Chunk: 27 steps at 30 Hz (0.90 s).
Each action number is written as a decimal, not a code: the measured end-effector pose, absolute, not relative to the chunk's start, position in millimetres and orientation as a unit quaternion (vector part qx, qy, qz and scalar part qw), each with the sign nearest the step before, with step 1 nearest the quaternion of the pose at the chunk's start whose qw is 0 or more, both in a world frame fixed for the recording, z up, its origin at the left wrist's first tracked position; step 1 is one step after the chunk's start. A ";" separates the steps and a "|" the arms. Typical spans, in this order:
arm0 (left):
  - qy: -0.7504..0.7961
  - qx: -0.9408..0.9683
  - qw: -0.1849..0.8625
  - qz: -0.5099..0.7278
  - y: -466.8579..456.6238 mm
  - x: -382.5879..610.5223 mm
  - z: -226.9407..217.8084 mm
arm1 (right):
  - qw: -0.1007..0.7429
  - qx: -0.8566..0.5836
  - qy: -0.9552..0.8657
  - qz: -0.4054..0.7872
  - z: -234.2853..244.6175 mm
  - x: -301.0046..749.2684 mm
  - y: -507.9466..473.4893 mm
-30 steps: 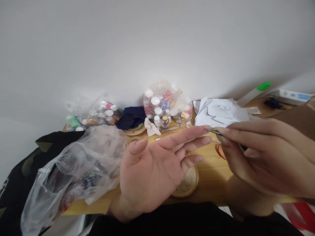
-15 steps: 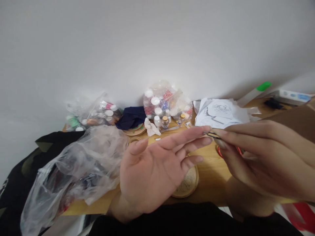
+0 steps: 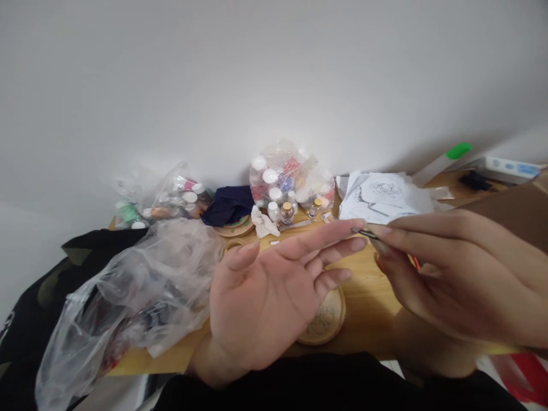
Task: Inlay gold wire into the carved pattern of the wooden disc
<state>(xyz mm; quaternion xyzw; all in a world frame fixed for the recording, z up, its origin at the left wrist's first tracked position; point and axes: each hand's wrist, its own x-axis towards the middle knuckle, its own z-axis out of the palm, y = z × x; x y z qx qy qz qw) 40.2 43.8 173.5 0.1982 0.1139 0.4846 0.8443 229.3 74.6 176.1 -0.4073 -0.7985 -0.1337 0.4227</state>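
A: Status?
B: Over the table (image 3: 368, 319), your left hand (image 3: 269, 294) is palm up, fingers extended; your right hand (image 3: 454, 271) pinches. Round wooden piece (image 3: 326, 322) below isn't held. Small metal tool (image 3: 365, 233), in your pinch, sits at your left index fingertip.
A: Done?
B: Looks mid-step; can't tell what's left.

One left hand (image 3: 268, 302), one right hand (image 3: 458, 274), one metal tool (image 3: 365, 233). Table (image 3: 363, 314), front edge: one disc (image 3: 326, 319). Back edge: two yellow-capped bottles (image 3: 287, 214), one navy cloth (image 3: 231, 204).
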 end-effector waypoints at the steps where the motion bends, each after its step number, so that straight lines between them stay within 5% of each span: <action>1: 0.112 0.197 0.844 0.486 43.8 40.3 173.4 | 0.424 -0.404 -0.799 -0.140 176.0 229.9 75.2; 27: 0.115 0.211 0.838 0.490 46.7 42.0 170.9 | 0.429 -0.368 -0.812 -0.142 177.2 229.3 75.6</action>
